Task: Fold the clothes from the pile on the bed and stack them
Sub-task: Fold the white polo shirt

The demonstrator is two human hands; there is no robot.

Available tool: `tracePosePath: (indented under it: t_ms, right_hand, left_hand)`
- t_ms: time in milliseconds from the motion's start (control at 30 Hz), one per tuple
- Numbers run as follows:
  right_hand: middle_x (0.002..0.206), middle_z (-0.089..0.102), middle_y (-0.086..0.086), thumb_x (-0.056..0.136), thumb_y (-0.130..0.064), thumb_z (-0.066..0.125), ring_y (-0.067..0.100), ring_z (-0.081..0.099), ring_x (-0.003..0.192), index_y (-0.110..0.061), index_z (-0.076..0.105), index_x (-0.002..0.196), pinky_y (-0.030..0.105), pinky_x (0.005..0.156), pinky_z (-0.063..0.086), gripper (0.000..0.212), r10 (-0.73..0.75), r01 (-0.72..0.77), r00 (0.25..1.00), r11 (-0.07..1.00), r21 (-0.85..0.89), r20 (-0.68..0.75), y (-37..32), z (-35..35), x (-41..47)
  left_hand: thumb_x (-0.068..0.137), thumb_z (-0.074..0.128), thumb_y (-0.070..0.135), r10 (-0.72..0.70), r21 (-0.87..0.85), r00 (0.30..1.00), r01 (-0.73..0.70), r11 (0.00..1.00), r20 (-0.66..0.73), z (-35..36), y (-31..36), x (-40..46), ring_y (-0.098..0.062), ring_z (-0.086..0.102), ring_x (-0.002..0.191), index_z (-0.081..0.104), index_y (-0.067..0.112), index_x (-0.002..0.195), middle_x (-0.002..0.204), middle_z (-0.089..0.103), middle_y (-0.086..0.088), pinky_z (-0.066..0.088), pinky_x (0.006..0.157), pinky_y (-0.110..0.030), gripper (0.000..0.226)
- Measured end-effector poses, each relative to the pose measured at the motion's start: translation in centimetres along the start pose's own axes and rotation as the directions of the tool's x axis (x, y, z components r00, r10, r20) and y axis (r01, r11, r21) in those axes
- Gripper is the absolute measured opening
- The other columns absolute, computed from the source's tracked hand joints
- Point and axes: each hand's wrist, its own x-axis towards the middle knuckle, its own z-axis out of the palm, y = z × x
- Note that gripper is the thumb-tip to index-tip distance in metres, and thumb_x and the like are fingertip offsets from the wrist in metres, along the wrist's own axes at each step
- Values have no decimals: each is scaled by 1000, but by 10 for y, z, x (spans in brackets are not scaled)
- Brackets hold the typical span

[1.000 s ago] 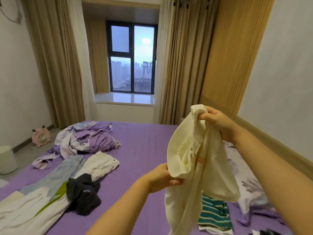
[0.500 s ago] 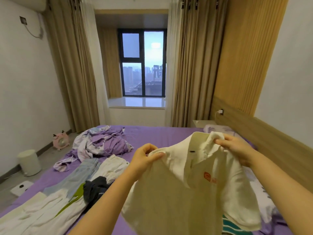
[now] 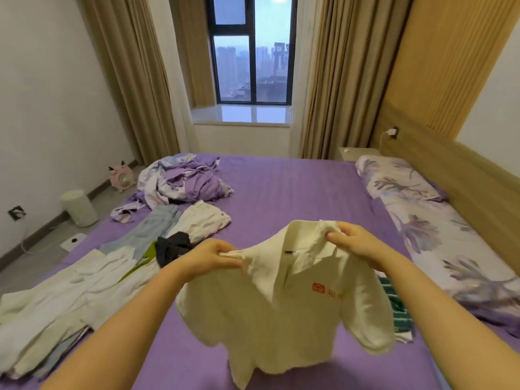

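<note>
A cream polo shirt with an orange chest logo hangs spread out above the purple bed, front facing me. My left hand grips its left shoulder and my right hand grips its right shoulder by the collar. A pile of clothes lies along the bed's left side: white garments, light blue jeans, a dark bunched piece and a cream folded-looking piece. A green-striped garment lies on the bed, partly hidden behind the shirt's right sleeve.
A crumpled purple and white quilt lies at the bed's far left. Floral pillows line the wooden headboard on the right. On the floor at the left stand a white bin, a pink fan and a white scale.
The shirt went from bunched and hanging from my raised right hand to spread flat between both hands. My left hand moved to the left shoulder, and both hands came lower.
</note>
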Motion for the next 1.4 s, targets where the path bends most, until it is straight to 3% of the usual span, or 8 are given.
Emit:
tracePosePath:
  t_ms: [200, 367, 533, 700, 867, 1033, 1233, 1400]
  right_hand:
    - [120, 57, -27, 79, -35, 75, -4, 55, 106, -63, 44, 114, 19, 80, 47, 55, 103, -79, 961, 992, -100, 257, 32, 42, -4]
    - [113, 66, -13, 91, -30, 61, 4, 63, 101, -36, 61, 113, 22, 89, 50, 24, 271, -187, 875, 954, -236, 400, 45, 67, -25]
    - [111, 71, 6, 85, -31, 69, 25, 67, 105, -17, 69, 113, 34, 88, 54, 31, 245, -307, 795, 952, 20, 556, 24, 51, -41]
    - [100, 73, 10, 67, -43, 81, 22, 70, 90, -11, 74, 99, 27, 69, 55, 46, 129, -248, 887, 943, 222, 443, -10, 25, -9]
    - [99, 74, 1, 74, -48, 76, 20, 71, 91, -21, 75, 99, 31, 73, 56, 36, 340, -349, 874, 936, -40, 346, 5, 44, 60]
    - [73, 55, -1, 86, -30, 61, 14, 49, 65, -11, 56, 76, 28, 57, 35, 22, 428, -379, 899, 865, -330, 90, 88, 105, 130]
    - [62, 34, -3, 87, -24, 55, 14, 29, 57, -18, 35, 66, 32, 54, 21, 30, 496, -471, 868, 801, -369, -32, 184, 169, 190]
    - [67, 51, -6, 93, -33, 51, 16, 48, 67, -16, 49, 69, 33, 64, 39, 29, 542, -515, 838, 756, -404, -55, 239, 194, 221]
  left_hand:
    - [87, 62, 50, -84, -132, 983, 63, 989, -161, 27, -33, -7, -15, 28, 61, 41, 15, 65, 63, 26, 1, 20, 59, -30, 46]
    - [93, 55, 47, -263, -126, 964, 257, 958, -37, 36, -49, -32, -13, 47, 69, 59, 13, 73, 71, 53, -3, 37, 67, -30, 39]
    - [89, 60, 39, -255, -299, 947, 306, 904, 196, 8, -27, -57, -22, 68, 83, 73, 7, 98, 99, 72, -15, 53, 75, -32, 35]
    - [83, 63, 39, -187, -482, 968, 246, 841, 169, -47, -5, -21, -29, 71, 87, 73, 10, 105, 103, 72, -15, 59, 70, -33, 37]
    - [91, 62, 32, -358, -429, 931, 353, 831, 72, -43, -49, 56, -39, 65, 103, 65, -1, 114, 108, 69, -21, 51, 90, -45, 40]
    - [87, 69, 26, -347, -285, 935, 313, 906, -79, -2, -137, 126, -7, 46, 56, 61, 17, 61, 53, 53, 11, 36, 50, -16, 29]
    - [91, 64, 24, -416, -191, 909, 405, 894, -16, 46, -241, 200, -13, 40, 65, 57, 14, 67, 66, 48, 2, 31, 55, -22, 26]
    - [90, 64, 30, -479, -129, 877, 479, 868, 30, 72, -304, 253, -11, 42, 62, 55, 17, 70, 67, 49, 6, 34, 56, -24, 25]
